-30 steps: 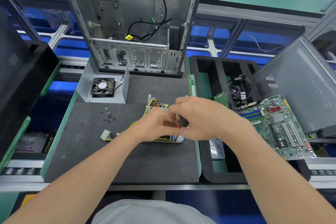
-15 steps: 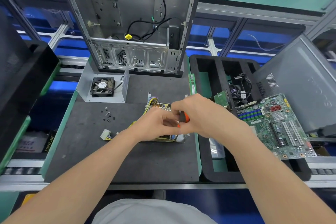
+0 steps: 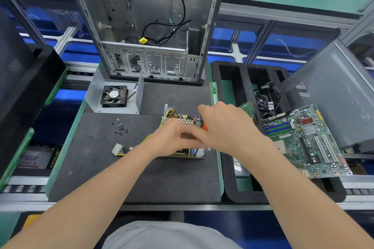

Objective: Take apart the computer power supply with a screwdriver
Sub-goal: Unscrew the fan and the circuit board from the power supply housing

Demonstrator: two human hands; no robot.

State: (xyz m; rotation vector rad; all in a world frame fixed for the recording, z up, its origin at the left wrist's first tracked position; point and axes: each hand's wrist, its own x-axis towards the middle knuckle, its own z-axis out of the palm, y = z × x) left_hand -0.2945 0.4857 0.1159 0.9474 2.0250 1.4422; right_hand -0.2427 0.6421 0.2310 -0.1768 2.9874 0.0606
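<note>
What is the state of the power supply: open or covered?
Open. The power supply shows its bare circuit board and wires; a metal cover with a fan lies apart, behind it.

Two bare hands: one left hand [image 3: 172,139], one right hand [image 3: 226,127]. One orange-handled screwdriver [image 3: 204,126]. One opened power supply [image 3: 186,118], with one white connector [image 3: 117,149] on its wires. One computer chassis [image 3: 145,26]. One cooling fan [image 3: 115,96] inside one metal cover [image 3: 95,95]. One cluster of loose screws [image 3: 120,127], roughly eight, too small for a firm count. One memory stick [image 3: 214,93], one foam tray [image 3: 230,79], one motherboard [image 3: 303,139], one cable bundle [image 3: 267,101], one grey case panel [image 3: 334,97].
</note>
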